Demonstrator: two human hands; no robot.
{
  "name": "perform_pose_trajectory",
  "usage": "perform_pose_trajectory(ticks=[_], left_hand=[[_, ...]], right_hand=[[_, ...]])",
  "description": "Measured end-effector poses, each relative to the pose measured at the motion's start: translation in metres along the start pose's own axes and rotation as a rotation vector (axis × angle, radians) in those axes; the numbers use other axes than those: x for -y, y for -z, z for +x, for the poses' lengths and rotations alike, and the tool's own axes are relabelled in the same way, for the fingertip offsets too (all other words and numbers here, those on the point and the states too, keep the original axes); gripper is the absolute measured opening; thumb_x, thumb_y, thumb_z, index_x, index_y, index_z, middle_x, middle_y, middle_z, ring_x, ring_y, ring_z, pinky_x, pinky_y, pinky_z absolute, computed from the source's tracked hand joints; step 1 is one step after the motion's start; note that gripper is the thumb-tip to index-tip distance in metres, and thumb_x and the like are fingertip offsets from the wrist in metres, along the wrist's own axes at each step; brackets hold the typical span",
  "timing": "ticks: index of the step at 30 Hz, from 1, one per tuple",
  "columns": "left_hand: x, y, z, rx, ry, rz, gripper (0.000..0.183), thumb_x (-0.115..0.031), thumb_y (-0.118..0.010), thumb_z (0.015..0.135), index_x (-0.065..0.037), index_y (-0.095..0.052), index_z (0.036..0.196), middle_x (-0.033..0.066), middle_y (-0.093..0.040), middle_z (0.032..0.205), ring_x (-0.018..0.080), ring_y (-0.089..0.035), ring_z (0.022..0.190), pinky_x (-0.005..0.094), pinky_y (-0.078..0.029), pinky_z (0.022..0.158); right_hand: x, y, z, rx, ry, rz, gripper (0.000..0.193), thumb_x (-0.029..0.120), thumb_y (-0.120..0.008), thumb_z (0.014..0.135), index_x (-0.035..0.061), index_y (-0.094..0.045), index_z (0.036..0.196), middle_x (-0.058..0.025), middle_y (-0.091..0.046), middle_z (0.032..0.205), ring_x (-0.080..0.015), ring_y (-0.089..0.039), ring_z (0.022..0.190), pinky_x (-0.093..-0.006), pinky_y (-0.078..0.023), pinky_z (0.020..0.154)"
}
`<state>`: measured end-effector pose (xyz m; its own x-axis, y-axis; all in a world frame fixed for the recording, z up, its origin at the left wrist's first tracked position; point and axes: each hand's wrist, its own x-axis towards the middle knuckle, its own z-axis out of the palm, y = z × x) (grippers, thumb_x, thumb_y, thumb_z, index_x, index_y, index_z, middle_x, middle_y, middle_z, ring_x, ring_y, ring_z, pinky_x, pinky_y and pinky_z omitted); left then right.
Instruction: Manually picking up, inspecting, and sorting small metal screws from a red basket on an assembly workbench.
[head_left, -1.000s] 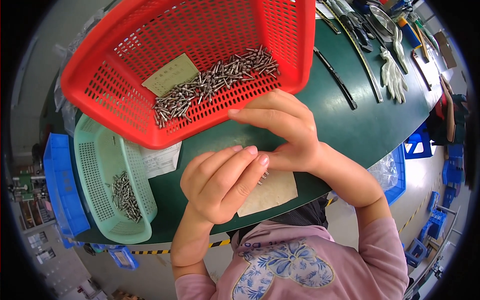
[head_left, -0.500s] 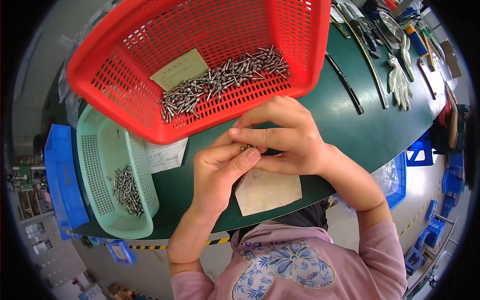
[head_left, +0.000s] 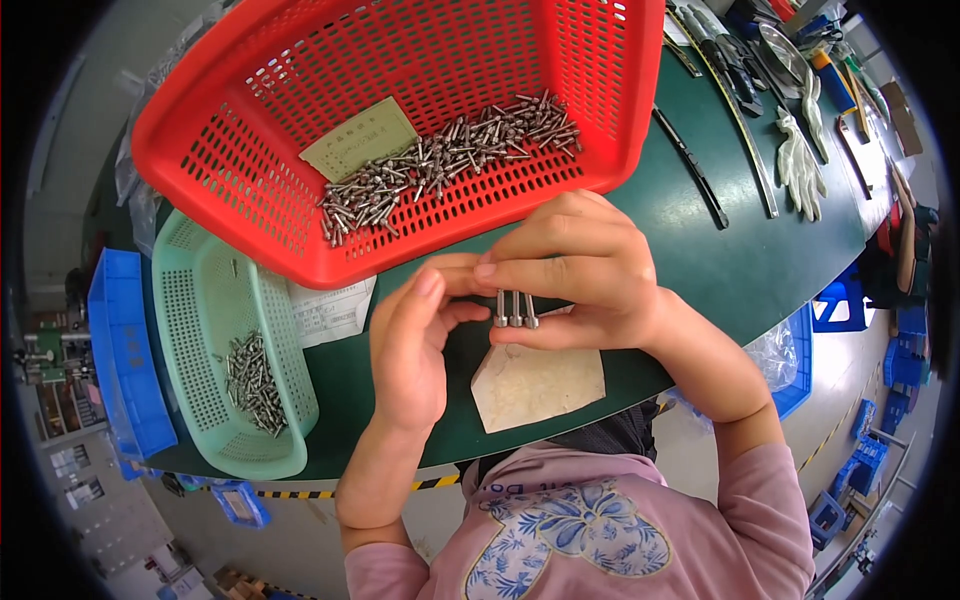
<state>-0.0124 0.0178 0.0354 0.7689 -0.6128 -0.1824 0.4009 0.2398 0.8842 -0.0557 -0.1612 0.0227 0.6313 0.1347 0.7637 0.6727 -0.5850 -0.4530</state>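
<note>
While our right hand (head_left: 590,270) pinches three screws (head_left: 515,309) side by side to line up their heads, our left hand (head_left: 420,340) curls beside, above the table (head_left: 700,270) near the red basket (head_left: 250,200).

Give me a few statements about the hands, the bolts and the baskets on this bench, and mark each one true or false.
1. The right hand pinches a few metal bolts side by side. True.
2. The red basket holds no bolts. False: a heap of bolts and a card lie in it.
3. The green basket sits left of the hands. True.
4. The left hand rests inside the green basket. False: it is raised beside the right hand.
5. A pale sheet lies under the hands. True.
</note>
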Motion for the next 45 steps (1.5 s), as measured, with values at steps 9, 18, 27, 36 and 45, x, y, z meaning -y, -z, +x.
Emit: perform_pose_trajectory(ticks=[9, 18, 27, 36, 45], left_hand=[[0.005, 0.009, 0.005, -0.084, -0.674, 0.491, 0.018, 0.0, -0.054, 0.074, 0.004, -0.06, 0.09, 0.017, -0.051, 0.106, 0.0209, -0.054, 0.09, 0.0302, -0.046, 0.079], [0.003, 0.003, 0.009, 0.054, -1.127, 0.983, 0.034, 0.004, -0.065, 0.065, -0.012, -0.068, 0.095, 0.0139, -0.05, 0.112, 0.0227, -0.055, 0.092, 0.0288, -0.048, 0.065], [0.0, 0.007, 0.009, 0.151, -1.119, 1.008, 0.029, -0.016, -0.076, 0.066, -0.015, -0.071, 0.095, 0.0139, -0.05, 0.113, 0.023, -0.054, 0.094, 0.0299, -0.048, 0.068], [-0.004, 0.007, 0.008, 0.179, -1.079, 1.024, 0.03, -0.015, -0.076, 0.062, -0.015, -0.072, 0.092, 0.0124, -0.057, 0.11, 0.023, -0.056, 0.093, 0.0301, -0.048, 0.069], [-0.005, 0.006, 0.008, 0.168, -1.052, 0.975, 0.031, -0.007, -0.073, 0.06, -0.013, -0.072, 0.091, 0.011, -0.057, 0.108, 0.0231, -0.057, 0.091, 0.0311, -0.05, 0.071]], right_hand=[[0.005, -0.002, 0.002, -0.068, -0.012, 0.038, 0.036, 0.022, -0.079, 0.058, 0.0097, -0.068, 0.09, 0.0002, -0.064, 0.085, -0.0168, -0.057, 0.067, -0.0286, -0.042, 0.056], [0.006, -0.008, -0.004, -0.047, -0.091, 0.203, 0.033, 0.023, -0.08, 0.059, 0.0069, -0.068, 0.086, -0.003, -0.064, 0.082, -0.0194, -0.059, 0.069, -0.0313, -0.044, 0.059], [0.008, -0.008, -0.004, 0.018, -0.216, 0.503, 0.031, 0.022, -0.081, 0.061, 0.0037, -0.069, 0.084, -0.0062, -0.067, 0.08, -0.0226, -0.061, 0.073, -0.0327, -0.048, 0.065], [0.013, -0.009, -0.003, 0.093, -0.324, 0.649, 0.03, 0.019, -0.081, 0.063, 0.0024, -0.069, 0.084, -0.0077, -0.067, 0.081, -0.0229, -0.062, 0.078, -0.0331, -0.05, 0.068], [0.012, -0.01, -0.003, 0.091, -0.312, 0.638, 0.031, 0.017, -0.08, 0.063, 0.0021, -0.068, 0.087, -0.0088, -0.067, 0.083, -0.024, -0.063, 0.082, -0.0337, -0.05, 0.071]])
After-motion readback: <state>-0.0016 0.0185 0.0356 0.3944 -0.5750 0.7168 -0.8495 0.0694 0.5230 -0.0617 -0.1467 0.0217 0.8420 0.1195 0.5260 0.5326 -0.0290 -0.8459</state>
